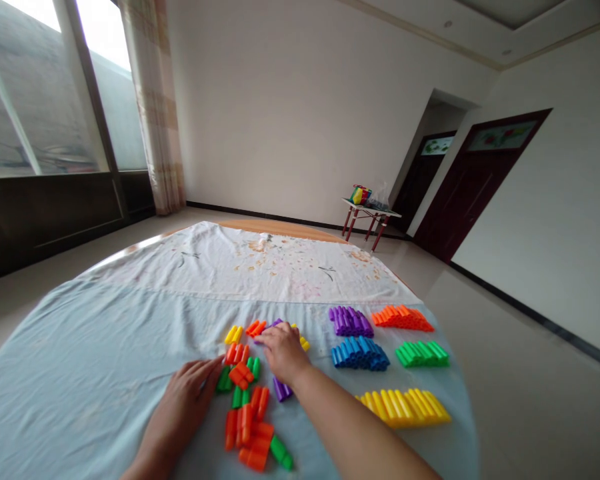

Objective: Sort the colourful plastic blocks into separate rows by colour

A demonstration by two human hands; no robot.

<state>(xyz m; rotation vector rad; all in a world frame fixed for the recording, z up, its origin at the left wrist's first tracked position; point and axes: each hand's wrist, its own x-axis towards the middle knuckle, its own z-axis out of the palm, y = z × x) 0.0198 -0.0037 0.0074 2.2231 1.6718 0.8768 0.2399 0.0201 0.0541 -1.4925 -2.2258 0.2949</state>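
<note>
Small bullet-shaped plastic pieces lie in a loose heap before me. My left hand rests on the cloth at the heap's left side, fingers stretched out, fingertips beside the orange pieces and green pieces. Over the heap's far right side, my right hand has its fingers bent down around purple pieces, which show partly past the fingers. Yellow pieces peek out behind that hand. More purple pieces lie under its wrist. Nearer me are stacked orange pieces and a green piece.
Right of the heap stand sorted piles: purple, orange, blue, green and yellow, the last partly behind my right forearm. A light blue cloth covers the round table. A small table holding bags stands far off.
</note>
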